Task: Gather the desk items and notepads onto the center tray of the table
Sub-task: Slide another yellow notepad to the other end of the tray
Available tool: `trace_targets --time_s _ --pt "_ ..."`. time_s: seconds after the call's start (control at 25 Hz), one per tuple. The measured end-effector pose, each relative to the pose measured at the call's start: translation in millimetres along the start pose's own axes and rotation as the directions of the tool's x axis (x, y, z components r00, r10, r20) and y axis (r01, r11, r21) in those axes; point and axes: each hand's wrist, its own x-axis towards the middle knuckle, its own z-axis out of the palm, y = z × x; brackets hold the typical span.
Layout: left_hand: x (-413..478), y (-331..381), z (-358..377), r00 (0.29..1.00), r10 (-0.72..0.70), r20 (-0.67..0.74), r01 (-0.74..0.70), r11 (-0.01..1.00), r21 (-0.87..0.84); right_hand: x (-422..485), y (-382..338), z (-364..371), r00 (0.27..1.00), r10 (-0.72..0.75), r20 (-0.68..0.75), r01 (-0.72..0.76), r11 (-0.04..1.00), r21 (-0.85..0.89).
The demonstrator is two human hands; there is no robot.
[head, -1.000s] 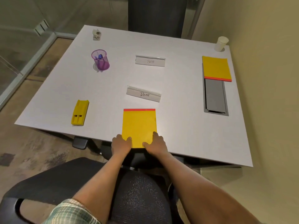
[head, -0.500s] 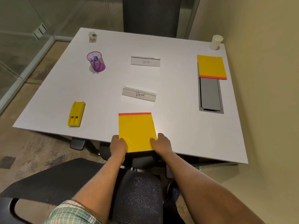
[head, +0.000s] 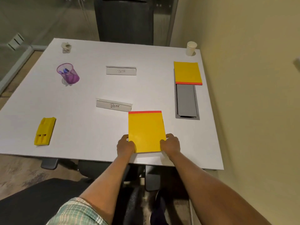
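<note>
A yellow notepad (head: 146,132) edged in red is seen on the white table (head: 90,88), matched by a second yellow notepad (head: 187,72). A translucent purple cup (head: 68,73), a yellow holder (head: 44,131) and a green plaid sleeve (head: 78,211) (lower left) are shown.

Left sleeve (head: 76,211): short, plaid, green/white w/ pinkish lines. Both forearms were bare. Dark shoe (head: 158,208) was visible below table edge.

A white paper cup (head: 191,48) stands at the bench's (head: 90,127) far corner; a black chair (head: 125,20) waits behind.
</note>
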Motion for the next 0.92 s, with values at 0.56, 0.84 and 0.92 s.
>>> trace_targets --time_s 0.56,0.84,0.92 --pt "-14.6 85.7 167.8 0.969 0.124 0.214 -0.149 0.983 0.105 50.4 90.0 -128.9 0.941 0.276 -0.198 -0.285 0.958 -0.016" --pt "-18.9 91.4 193.6 0.961 0.163 0.223 -0.200 0.967 0.157 53.8 105.7 -142.6 0.922 0.310 -0.230 -0.324 0.946 -0.025" --pt "-20.1 91.1 198.0 0.959 0.170 0.227 -0.209 0.964 0.163 54.8 109.8 -144.1 0.919 0.320 -0.231 -0.336 0.941 -0.033"
